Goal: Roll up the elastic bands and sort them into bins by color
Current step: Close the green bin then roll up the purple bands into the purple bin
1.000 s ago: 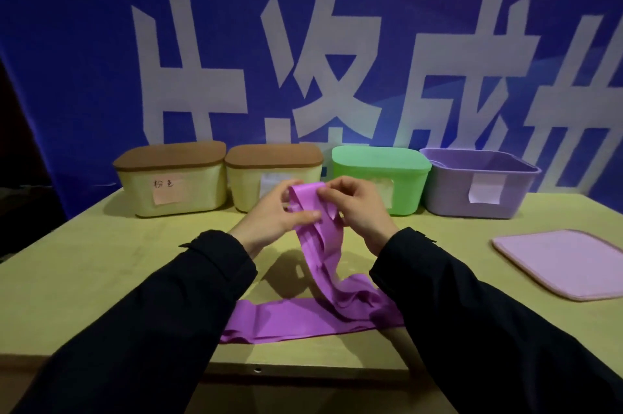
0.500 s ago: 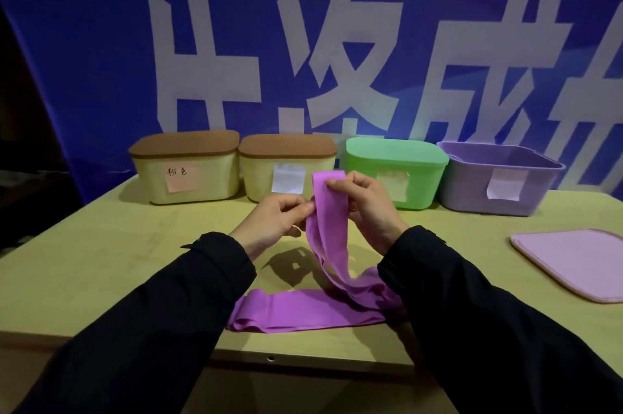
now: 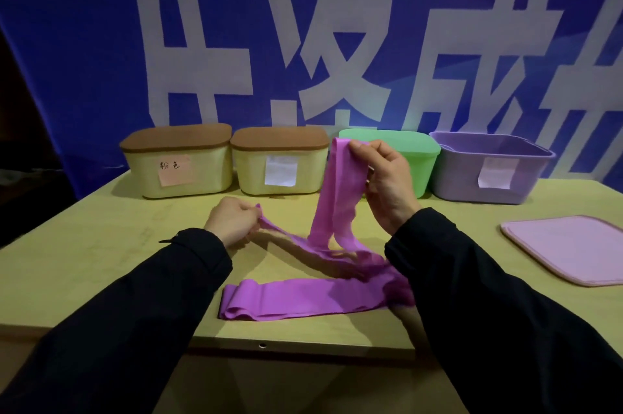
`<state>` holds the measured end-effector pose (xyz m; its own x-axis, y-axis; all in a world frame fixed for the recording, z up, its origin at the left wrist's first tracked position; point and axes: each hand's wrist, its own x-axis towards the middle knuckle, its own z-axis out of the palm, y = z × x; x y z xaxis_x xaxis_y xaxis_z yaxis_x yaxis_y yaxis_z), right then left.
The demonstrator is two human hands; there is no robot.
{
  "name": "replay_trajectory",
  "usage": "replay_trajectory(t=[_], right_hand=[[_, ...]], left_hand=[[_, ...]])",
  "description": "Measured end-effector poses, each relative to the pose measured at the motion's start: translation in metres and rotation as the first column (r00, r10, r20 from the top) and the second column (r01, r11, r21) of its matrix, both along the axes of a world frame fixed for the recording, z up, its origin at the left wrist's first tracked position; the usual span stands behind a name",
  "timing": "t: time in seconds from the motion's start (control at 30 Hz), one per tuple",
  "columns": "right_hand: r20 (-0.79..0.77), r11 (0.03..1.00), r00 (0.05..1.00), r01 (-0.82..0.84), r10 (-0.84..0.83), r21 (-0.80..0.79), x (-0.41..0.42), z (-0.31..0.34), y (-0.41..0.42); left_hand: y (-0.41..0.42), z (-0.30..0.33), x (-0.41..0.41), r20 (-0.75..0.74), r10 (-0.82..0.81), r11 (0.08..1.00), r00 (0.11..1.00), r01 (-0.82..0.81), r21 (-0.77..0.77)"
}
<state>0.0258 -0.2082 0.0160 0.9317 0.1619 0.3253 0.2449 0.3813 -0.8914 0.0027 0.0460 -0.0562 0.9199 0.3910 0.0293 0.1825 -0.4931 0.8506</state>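
Note:
A long purple elastic band [image 3: 303, 299] lies in loose folds near the table's front edge. My right hand [image 3: 387, 182] pinches one end of it and holds that end up in front of the green bin [image 3: 421, 157]. My left hand [image 3: 232, 221] grips another stretch of the band low over the table, to the left. Between the two hands the band sags down to the table. An open purple bin [image 3: 465, 174] stands at the back right. Two yellow bins with brown lids stand at the back left, one [image 3: 177, 162] with a pink label, one [image 3: 279, 162] with a white label.
A pink lid or mat [image 3: 569, 250] lies flat on the table at the right. The wooden table [image 3: 101, 245] has its front edge just under my sleeves. A blue banner with large white characters hangs behind the bins.
My hands have moved apart: the left went down and left with a stretch of the band, while the right lifted its end higher. The band is now spread between them.

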Motion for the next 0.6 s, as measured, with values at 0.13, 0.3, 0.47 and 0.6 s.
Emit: replay_trajectory(t=[0.13,0.3,0.47,0.6], right_hand=[[0.006,0.997,0.998,0.057,-0.057,0.054,-0.001,0.018,-0.022],[0.055,0.988,0.993,0.102,-0.109,0.113,-0.004,0.041,-0.041],[0.066,0.992,0.994,0.080,-0.086,0.095,-0.009,0.051,-0.038],[0.062,0.995,0.995,0.078,-0.082,0.066,-0.014,0.048,-0.030]], left_hand=[[0.032,-0.008,0.003,-0.006,0.251,0.882,0.968,-0.227,0.413],[0.072,-0.007,0.005,-0.131,0.425,0.796,0.896,-0.301,0.525],[0.056,0.005,0.007,0.043,0.393,0.732,0.918,-0.341,0.590],[-0.033,0.037,0.004,0.368,-0.218,0.947,0.904,0.104,0.305]])
